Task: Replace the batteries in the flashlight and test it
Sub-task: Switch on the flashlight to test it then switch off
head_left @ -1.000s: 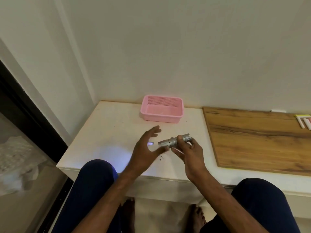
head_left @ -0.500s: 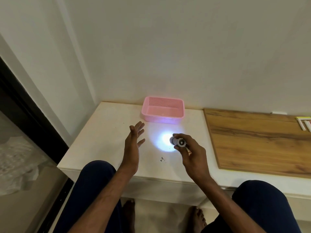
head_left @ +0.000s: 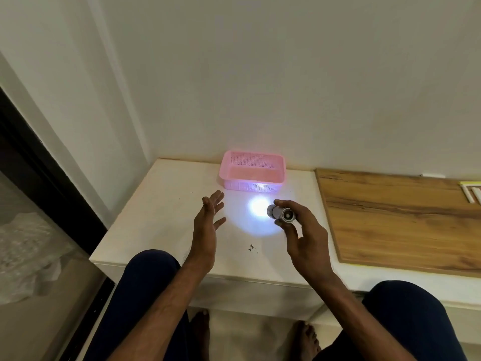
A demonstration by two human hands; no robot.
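Note:
My right hand [head_left: 303, 231] grips a small silver flashlight [head_left: 282, 212], its tail cap facing me and its head pointing away and left. It is lit: a bright white spot [head_left: 257, 208] falls on the white table [head_left: 161, 204] and spills onto the front wall of the pink basket [head_left: 252, 169]. My left hand [head_left: 208, 220] hovers over the table left of the light spot, fingers spread and holding nothing. No loose batteries are visible.
A wooden board [head_left: 395, 217] lies on the table's right side, with white sticks and a yellow item [head_left: 472, 190] at its far right corner. Small dark specks [head_left: 252, 248] mark the table near its front edge. A wall stands close behind the basket.
A second ago the flashlight pointed left at my left palm. My right hand has since turned it toward the table and basket, and my left hand has pulled away left and opened.

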